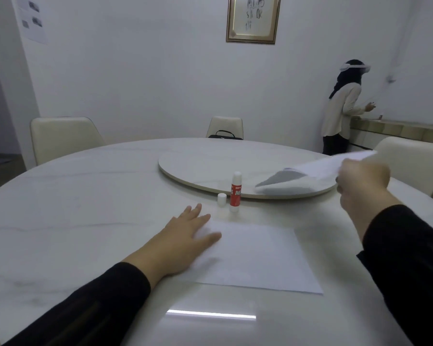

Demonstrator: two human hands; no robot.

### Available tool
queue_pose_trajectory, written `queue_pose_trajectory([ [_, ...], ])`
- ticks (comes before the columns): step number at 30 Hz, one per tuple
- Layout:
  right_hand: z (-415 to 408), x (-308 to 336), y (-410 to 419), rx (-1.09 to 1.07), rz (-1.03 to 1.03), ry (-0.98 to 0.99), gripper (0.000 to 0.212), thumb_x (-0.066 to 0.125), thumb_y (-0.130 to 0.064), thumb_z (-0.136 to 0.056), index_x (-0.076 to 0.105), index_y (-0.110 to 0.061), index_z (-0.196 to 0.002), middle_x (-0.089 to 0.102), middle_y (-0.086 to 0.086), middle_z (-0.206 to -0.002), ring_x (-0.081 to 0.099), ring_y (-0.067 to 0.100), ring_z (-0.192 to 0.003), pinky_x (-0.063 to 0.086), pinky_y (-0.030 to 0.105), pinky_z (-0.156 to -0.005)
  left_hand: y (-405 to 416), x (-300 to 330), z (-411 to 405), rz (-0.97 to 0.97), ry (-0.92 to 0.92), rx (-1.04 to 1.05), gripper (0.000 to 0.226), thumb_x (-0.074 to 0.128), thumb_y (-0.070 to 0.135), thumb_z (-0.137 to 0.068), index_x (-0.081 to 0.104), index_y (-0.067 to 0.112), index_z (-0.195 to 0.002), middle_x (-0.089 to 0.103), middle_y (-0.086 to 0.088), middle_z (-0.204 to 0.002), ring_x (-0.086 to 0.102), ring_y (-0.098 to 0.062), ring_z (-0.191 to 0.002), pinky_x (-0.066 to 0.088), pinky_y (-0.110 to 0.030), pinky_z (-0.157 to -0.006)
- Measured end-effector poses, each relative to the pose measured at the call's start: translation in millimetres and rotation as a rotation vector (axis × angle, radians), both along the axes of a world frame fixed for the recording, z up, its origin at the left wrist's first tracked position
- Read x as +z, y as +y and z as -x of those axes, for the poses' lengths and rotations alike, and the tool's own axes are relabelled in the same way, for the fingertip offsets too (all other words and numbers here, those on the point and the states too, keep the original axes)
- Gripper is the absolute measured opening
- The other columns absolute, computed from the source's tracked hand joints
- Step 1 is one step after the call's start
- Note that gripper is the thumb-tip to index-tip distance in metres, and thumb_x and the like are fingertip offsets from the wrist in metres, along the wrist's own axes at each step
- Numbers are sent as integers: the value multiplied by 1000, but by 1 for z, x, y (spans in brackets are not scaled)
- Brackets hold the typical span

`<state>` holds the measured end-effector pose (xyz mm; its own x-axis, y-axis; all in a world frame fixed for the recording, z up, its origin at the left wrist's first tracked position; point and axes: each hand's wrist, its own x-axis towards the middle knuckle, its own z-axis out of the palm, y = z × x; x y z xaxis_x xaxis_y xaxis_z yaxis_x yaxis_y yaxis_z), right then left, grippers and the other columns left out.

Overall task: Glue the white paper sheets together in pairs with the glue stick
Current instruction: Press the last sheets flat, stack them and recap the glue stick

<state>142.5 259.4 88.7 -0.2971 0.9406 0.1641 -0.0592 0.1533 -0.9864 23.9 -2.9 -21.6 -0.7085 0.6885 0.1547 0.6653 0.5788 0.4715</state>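
Observation:
A white paper sheet [255, 255] lies flat on the table in front of me. My left hand [185, 240] rests palm down on its left edge, fingers spread. My right hand [363, 181] is closed on a second white sheet [310, 176], blurred and lifted at the right above the turntable's edge. The red-and-white glue stick [235, 192] stands upright and uncapped just beyond the flat sheet. Its white cap [221, 199] stands to its left.
A round turntable [210, 166] sits in the middle of the round white table [73, 208]. Cream chairs stand around it, one with a black bag [225, 136]. A person [343, 108] stands at a counter at the back right.

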Motion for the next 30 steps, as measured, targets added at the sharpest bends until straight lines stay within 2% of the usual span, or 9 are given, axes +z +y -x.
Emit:
queue_pose_trajectory([
  [3,-12,27,-15,138,-8,177,27,51,-7,-89,43,-16,-65,42,1,-59,38,10,-41,33,22,-40,5,11,-7,-399,-130,90,39,42,46,-93,57,27,-123,46,14,-137,40,-8,-130,30,-20,-101],
  [6,-26,47,-45,393,42,392,20,50,-6,-92,49,-13,-73,45,-2,-52,32,6,-32,25,15,-38,10,22,-17,-772,-702,30,48,33,48,-96,65,13,-107,69,-7,-112,65,-17,-95,49,-24,-81],
  [10,-33,49,-72,688,123,430,25,50,-7,-93,51,-11,-69,41,-3,-45,30,5,-33,21,13,-33,3,28,-20,-852,-1350,-227,91,37,76,-74,51,2,-126,63,-21,-122,62,-38,-107,55,-39,-80],
  [13,-32,28,-73,742,135,283,22,49,-9,-93,53,-7,-71,42,-2,-45,30,4,-29,19,16,-35,-12,37,-14,-1036,-1501,-447,94,52,72,-73,43,0,-133,52,-26,-133,54,-45,-116,55,-41,-77],
  [16,-30,-2,-62,716,128,88,19,49,-7,-92,52,-4,-74,41,2,-48,31,6,-30,24,17,-34,-32,43,-1,-1219,-1422,-376,72,60,54,-75,56,0,-124,59,-21,-125,59,-42,-109,54,-38,-76],
  [19,-29,-31,-44,673,98,-166,27,51,-7,-91,48,-9,-65,36,1,-43,29,10,-33,27,20,-35,-42,39,7,-1223,-1360,-156,62,63,43,-74,59,-2,-116,62,-14,-101,62,-26,-83,54,-33,-69],
  [23,-26,-63,-28,637,13,-504,32,55,-10,-90,43,-12,-61,35,3,-48,30,16,-40,24,24,-41,-30,27,-3,-811,-942,233,21,63,9,-84,64,-2,-101,68,-13,-87,66,-17,-58,52,-24,-48],
  [27,-21,-75,-30,544,-179,-647,33,69,-32,-80,47,-14,-65,43,5,-58,37,20,-46,27,24,-48,-26,20,-8,-482,-593,356,28,74,4,-75,65,11,-101,71,-9,-91,69,-21,-67,54,-27,-58],
  [30,-17,-82,-36,467,-265,-705,29,77,-28,-72,62,-4,-80,65,10,-76,57,24,-57,40,24,-47,-26,25,-10,-330,-437,365,37,78,4,-68,63,16,-100,69,-2,-90,69,-20,-72,54,-27,-58],
])
